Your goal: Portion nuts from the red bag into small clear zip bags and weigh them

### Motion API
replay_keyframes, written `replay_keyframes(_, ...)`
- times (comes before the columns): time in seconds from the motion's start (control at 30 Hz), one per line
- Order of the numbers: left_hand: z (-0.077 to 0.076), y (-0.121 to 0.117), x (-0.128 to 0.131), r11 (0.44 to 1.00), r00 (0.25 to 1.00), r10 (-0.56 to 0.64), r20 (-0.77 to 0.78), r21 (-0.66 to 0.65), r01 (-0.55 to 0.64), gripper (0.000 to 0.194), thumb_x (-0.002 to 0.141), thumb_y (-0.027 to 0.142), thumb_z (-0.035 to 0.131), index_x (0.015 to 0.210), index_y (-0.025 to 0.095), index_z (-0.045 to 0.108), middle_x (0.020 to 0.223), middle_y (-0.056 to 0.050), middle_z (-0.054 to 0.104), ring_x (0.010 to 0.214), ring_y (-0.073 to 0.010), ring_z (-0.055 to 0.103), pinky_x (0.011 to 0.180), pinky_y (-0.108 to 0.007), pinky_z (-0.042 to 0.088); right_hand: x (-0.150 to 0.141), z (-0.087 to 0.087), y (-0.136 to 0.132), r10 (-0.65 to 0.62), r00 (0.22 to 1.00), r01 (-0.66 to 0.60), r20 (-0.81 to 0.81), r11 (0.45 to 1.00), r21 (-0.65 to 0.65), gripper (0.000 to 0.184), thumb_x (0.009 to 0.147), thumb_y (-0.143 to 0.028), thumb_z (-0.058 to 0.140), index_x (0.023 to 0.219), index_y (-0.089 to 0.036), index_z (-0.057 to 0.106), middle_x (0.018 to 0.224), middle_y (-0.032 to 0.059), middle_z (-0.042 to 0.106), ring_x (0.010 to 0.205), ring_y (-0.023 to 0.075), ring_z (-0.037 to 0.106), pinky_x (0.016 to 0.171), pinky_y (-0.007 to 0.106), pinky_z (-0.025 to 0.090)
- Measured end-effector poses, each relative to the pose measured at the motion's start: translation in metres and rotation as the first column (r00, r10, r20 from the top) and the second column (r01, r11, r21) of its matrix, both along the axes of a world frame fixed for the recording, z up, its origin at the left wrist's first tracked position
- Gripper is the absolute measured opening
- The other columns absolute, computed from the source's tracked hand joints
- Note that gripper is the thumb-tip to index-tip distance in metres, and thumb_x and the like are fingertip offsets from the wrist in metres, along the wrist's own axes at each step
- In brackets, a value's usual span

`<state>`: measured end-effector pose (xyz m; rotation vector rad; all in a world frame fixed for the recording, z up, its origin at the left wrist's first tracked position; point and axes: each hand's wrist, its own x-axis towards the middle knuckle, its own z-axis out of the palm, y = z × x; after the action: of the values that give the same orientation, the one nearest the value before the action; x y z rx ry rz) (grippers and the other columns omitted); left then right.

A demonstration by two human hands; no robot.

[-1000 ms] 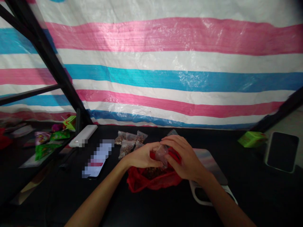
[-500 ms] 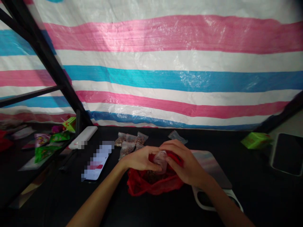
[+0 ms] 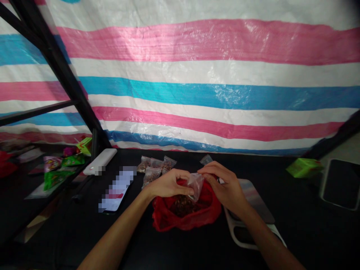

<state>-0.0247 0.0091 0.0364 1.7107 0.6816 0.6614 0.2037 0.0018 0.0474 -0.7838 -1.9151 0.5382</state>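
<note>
Between both hands, a small clear zip bag (image 3: 196,186) is held over a red plastic bag (image 3: 168,221) that lies open with small brown pieces (image 3: 182,206) inside. My left hand (image 3: 172,184) grips the zip bag's left side between thumb and fingers. At its top right edge, my right hand (image 3: 221,182) pinches it with thumb and fingertips. Several filled zip bags (image 3: 152,175) of brown pieces lie behind my left hand. A kitchen scale (image 3: 257,198) with a shiny plate sits beside the red bag, partly under my right forearm.
A lit phone (image 3: 118,193) and a white device (image 3: 100,161) lie to the left. Another clear bag (image 3: 206,159) is behind my right hand. Green packets (image 3: 57,179) rest at far left; a green box (image 3: 304,167) and a dark-screened device (image 3: 341,183) are right. Striped sheeting (image 3: 197,93) hangs behind.
My right hand has shifted slightly right and away from the left one. The zip bag shows more clearly between them, and more of the red bag's contents is visible.
</note>
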Motion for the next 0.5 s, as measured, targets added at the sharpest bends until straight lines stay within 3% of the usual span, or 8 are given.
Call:
replay_keyframes(0.1, -0.003, 0.008, -0.005, 0.948, 0.965, 0.260, -0.032, 0.201, -0.249, 0.037, 0.093, 0.044, 0.066, 0.122, 0.020, 0.069, 0.115, -0.008, 0.072, 0.100, -0.0217, 0.065, 0.090, -0.034, 0.050, 0.010, 0.000, 0.011, -0.249, 0.967, 0.250, -0.056, 0.968, 0.000, 0.015, 0.096, -0.029, 0.063, 0.101, -0.026, 0.077, 0.098, 0.0038, 0.075, 0.091, 0.0203, 0.070, 0.085, 0.033, 0.054)
replay_keyframes(0.13, -0.005, 0.011, -0.008, 0.870, 0.904, 0.425, -0.046, 0.296, -0.394, 0.037, 0.099, 0.044, 0.057, 0.125, 0.021, 0.067, 0.117, -0.009, 0.071, 0.102, -0.0224, 0.064, 0.091, -0.035, 0.050, 0.017, 0.000, 0.016, -0.371, 0.923, 0.372, -0.099, 0.928, -0.014, 0.016, 0.094, -0.032, 0.065, 0.101, -0.025, 0.077, 0.097, 0.0043, 0.076, 0.090, 0.0211, 0.070, 0.086, 0.034, 0.053)
replay_keyframes(0.17, -0.008, 0.014, -0.011, 0.746, 0.801, 0.597, -0.049, 0.400, -0.532, 0.037, 0.102, 0.043, 0.048, 0.124, 0.019, 0.068, 0.118, -0.010, 0.070, 0.104, -0.0236, 0.063, 0.093, -0.037, 0.050, 0.025, -0.002, 0.023, -0.493, 0.857, 0.491, -0.147, 0.869, -0.054, 0.019, 0.092, -0.035, 0.067, 0.102, -0.023, 0.077, 0.096, 0.0051, 0.077, 0.088, 0.0219, 0.070, 0.086, 0.035, 0.053)
replay_keyframes(0.23, -0.015, 0.020, -0.016, 0.517, 0.577, 0.807, -0.123, 0.619, -0.591, 0.038, 0.103, 0.041, 0.046, 0.121, 0.017, 0.069, 0.122, -0.013, 0.068, 0.116, -0.0288, 0.058, 0.105, -0.044, 0.044, 0.047, -0.006, 0.039, -0.619, 0.760, 0.596, -0.197, 0.785, -0.167, 0.027, 0.089, -0.040, 0.067, 0.104, -0.019, 0.076, 0.092, 0.0075, 0.078, 0.082, 0.0229, 0.072, 0.079, 0.034, 0.055)
replay_keyframes(0.27, -0.019, 0.022, -0.018, 0.444, 0.469, 0.867, -0.171, 0.691, -0.570, 0.039, 0.102, 0.043, 0.048, 0.121, 0.016, 0.069, 0.122, -0.015, 0.067, 0.119, -0.0315, 0.056, 0.107, -0.047, 0.042, 0.059, -0.009, 0.046, -0.660, 0.731, 0.631, -0.170, 0.750, -0.198, 0.032, 0.087, -0.041, 0.067, 0.107, -0.018, 0.076, 0.089, 0.0082, 0.078, 0.079, 0.0234, 0.072, 0.075, 0.034, 0.054)
replay_keyframes(0.33, -0.028, 0.023, -0.021, 0.411, 0.313, 0.906, -0.284, 0.767, -0.493, 0.045, 0.099, 0.048, 0.052, 0.123, 0.013, 0.068, 0.123, -0.018, 0.066, 0.120, -0.0355, 0.054, 0.106, -0.049, 0.042, 0.079, -0.016, 0.058, -0.749, 0.663, 0.731, -0.009, 0.650, -0.209, 0.036, 0.086, -0.044, 0.065, 0.109, -0.018, 0.076, 0.087, 0.0091, 0.079, 0.078, 0.0258, 0.073, 0.070, 0.035, 0.052)
replay_keyframes(0.4, -0.035, 0.022, -0.021, 0.451, 0.234, 0.892, -0.386, 0.776, -0.441, 0.049, 0.096, 0.050, 0.055, 0.125, 0.012, 0.067, 0.123, -0.020, 0.066, 0.119, -0.0374, 0.054, 0.102, -0.049, 0.044, 0.092, -0.022, 0.065, -0.739, 0.619, 0.785, 0.265, 0.589, -0.192, 0.032, 0.086, -0.044, 0.063, 0.105, -0.023, 0.078, 0.088, 0.0077, 0.080, 0.083, 0.0293, 0.074, 0.072, 0.037, 0.050)
replay_keyframes(0.5, -0.040, 0.021, -0.022, 0.512, 0.206, 0.858, -0.471, 0.747, -0.425, 0.050, 0.093, 0.046, 0.061, 0.129, 0.012, 0.064, 0.125, -0.019, 0.068, 0.120, -0.0380, 0.055, 0.100, -0.047, 0.044, 0.094, -0.028, 0.065, -0.617, 0.574, 0.776, 0.539, 0.620, -0.117, 0.028, 0.089, -0.041, 0.057, 0.101, -0.029, 0.079, 0.096, 0.0048, 0.082, 0.097, 0.0317, 0.074, 0.084, 0.042, 0.046)
